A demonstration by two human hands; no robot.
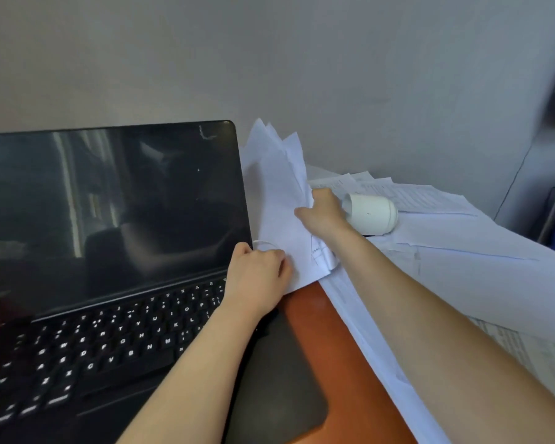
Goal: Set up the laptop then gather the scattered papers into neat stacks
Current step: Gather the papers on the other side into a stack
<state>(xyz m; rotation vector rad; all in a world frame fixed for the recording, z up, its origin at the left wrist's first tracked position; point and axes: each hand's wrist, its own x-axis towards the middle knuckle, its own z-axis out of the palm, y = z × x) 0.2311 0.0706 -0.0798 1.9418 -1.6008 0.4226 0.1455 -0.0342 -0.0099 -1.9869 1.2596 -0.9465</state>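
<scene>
The bundle of sheets (279,200) I am gathering stands tilted just right of the laptop (109,203) screen, with its top corners fanned unevenly against the wall. I have the left hand (257,277) curled at the bundle's lower edge, by the laptop's hinge corner, with the fingers pinching the paper. The right hand (324,213) grips the bundle's far edge higher up, fingers wrapped round it.

The laptop is open with a dark screen, so I judge the stacking to be the step in hand. To do it well I would ease both grips a little and tap the bottom edge on the tabletop (321,341) right of the laptop until the corners line up. Then I would lay the bundle flat.

Further right of the laptop, more papers (462,251) lie in loose overlapping layers. A white cup (372,213) lies on its side on them, just beside the right hand. Pulling sheets from under it could send it rolling. A thin white cable (263,243) curves beside the left hand.
</scene>
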